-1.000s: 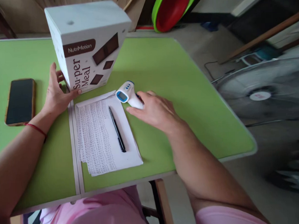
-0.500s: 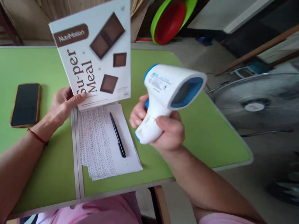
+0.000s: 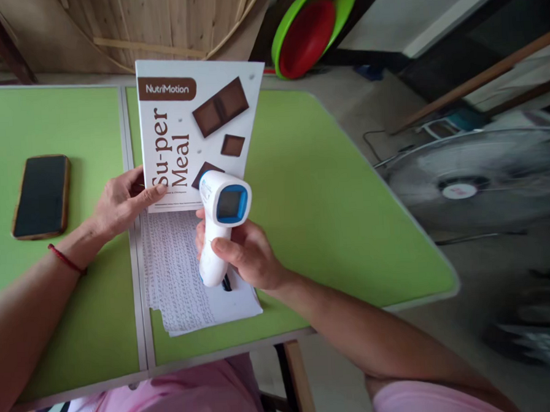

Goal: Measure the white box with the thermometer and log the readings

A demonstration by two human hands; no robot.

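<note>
- The infrared thermometer [image 3: 218,229] is in the right hand [image 3: 250,253], in front of the lower right part of the Su-per Meal box [image 3: 167,128], screen [image 3: 230,204] facing the wearer.
- That grip is wrapped around the thermometer's handle, thumb pressed against it.
- Its shell looks like stiff, smooth plastic: probably light, slightly slippery, and easily harmed by a drop. The handle is the best hold, clear of the screen.
- The left hand [image 3: 122,201] grips the box's lower left, thumb on the front, other fingers partly hidden at the edge.
- The box is likely thin card, light for its bulk, and could dent under a hard pinch; low, broad support should suit it. Whether it touches the counter [image 3: 325,197] cannot be told.
- Handwritten sheets [image 3: 181,272] lie below, with a pen [image 3: 226,284] mostly hidden.
</note>
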